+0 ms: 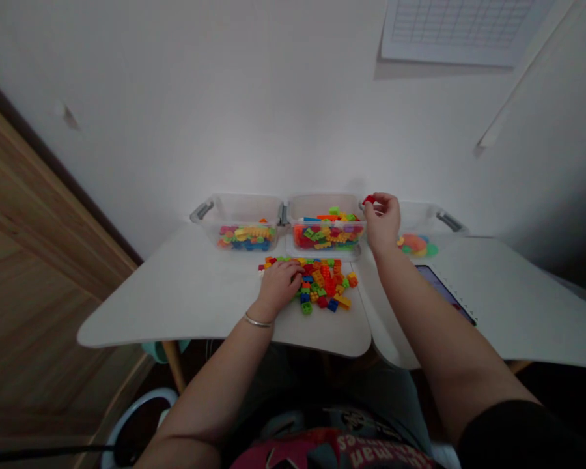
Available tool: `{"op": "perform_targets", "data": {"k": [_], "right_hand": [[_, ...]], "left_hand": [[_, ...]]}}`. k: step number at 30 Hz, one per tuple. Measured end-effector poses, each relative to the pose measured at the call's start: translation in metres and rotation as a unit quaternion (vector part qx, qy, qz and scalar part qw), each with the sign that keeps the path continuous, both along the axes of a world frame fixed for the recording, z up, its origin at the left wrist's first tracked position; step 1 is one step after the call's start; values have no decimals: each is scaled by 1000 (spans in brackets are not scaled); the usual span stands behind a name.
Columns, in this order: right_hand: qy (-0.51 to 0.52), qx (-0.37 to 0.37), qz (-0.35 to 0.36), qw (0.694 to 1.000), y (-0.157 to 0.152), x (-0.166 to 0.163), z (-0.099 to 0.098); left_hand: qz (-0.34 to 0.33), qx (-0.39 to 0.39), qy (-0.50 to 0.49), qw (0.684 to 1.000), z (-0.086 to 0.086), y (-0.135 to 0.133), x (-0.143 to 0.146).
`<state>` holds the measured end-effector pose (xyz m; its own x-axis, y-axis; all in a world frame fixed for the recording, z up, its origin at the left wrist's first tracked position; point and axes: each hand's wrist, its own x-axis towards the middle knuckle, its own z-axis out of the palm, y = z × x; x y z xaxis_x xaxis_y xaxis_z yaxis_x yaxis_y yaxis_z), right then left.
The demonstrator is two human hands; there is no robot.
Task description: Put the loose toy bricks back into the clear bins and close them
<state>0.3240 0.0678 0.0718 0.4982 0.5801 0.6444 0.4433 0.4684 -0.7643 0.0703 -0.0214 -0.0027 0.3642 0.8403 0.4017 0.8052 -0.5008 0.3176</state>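
My right hand (385,223) is raised above the gap between the middle and right boxes, pinching a small red toy brick (368,200) between thumb and fingertips. My left hand (280,284) lies over the left side of a loose pile of colourful toy bricks (326,279) on the white table, its fingers stretched across them. Some bricks under that palm are hidden. Behind the pile stands the clear middle box (328,202), partly filled with bricks in many colours.
A clear left box (247,203) holds more pieces, some yellow and blue. The clear right box (417,215) contains rounded coloured pieces and is partly covered by my right arm. A tablet or phone (444,292) lies on the right table (522,306). A wall rises behind the boxes.
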Motion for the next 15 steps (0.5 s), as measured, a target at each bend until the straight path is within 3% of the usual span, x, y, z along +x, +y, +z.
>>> {"op": "perform_targets", "data": {"k": [5,8,15], "right_hand": [[-98,-74,-49,991,25,0,7],[-145,-100,-44,983,29,-2,7],[-118,-99,-25,988,23,-7,1]], "left_hand": [[0,1,-3,1000,-2,1,-1],[-4,0,-3,1000,0,0,-1],[-5,10,-5,1000,1,0,-1]]}}
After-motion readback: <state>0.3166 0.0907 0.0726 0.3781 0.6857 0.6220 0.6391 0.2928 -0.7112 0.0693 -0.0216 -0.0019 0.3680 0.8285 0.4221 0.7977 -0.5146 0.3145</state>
